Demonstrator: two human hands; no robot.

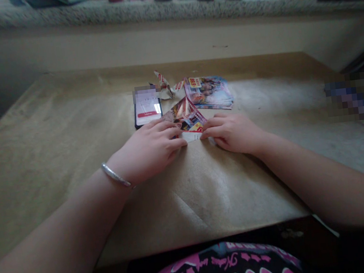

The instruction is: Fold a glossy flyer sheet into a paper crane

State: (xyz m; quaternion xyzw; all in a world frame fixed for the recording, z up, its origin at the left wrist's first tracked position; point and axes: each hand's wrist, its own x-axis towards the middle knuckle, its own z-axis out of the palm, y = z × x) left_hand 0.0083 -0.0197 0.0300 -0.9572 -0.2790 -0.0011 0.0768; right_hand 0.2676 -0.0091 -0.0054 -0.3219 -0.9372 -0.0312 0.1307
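Observation:
A glossy printed flyer folded into a triangular shape (185, 119) lies on the brown paper sheet (189, 197) covering the table. My left hand (149, 150) rests on its left side, with the fingertips pressing on the paper. My right hand (230, 133) holds its lower right corner, so the two sets of fingertips nearly meet over the white strip. A silver bangle (116, 175) circles my left wrist. Behind the flyer lie a stack of similar flyers (208, 92) and a crumpled folded paper piece (165, 86).
A smartphone (147, 107) with a lit screen lies just beyond my left hand. A pixelated blurred object (355, 97) sits at the right of the table. Behind the table stands a speckled stone ledge (154, 8) holding jars and other items.

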